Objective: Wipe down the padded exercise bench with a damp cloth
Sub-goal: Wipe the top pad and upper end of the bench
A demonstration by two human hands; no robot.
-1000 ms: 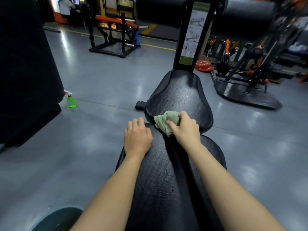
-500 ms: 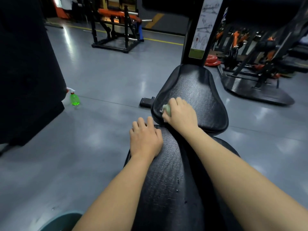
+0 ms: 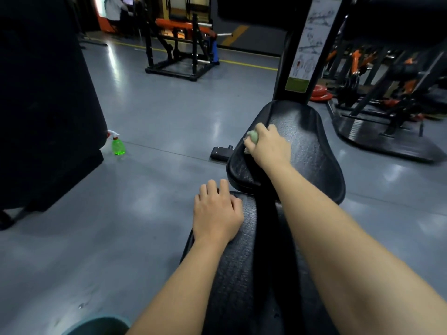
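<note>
Basin (image 3: 96,326), cut off by the frame, sits left of the bench (image 3: 238,274). Left hand (image 3: 217,213) lies flat on its near pad. Right hand (image 3: 268,147) clutches the mostly hidden cloth (image 3: 253,137) at the far pad's left edge; open floor (image 3: 157,189) leftward.

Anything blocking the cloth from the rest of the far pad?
Nothing visible. Right hand grips the cloth at the left edge of the far pad; its remaining surface is bare. Left hand rests on the near pad, behind the cloth.
</note>
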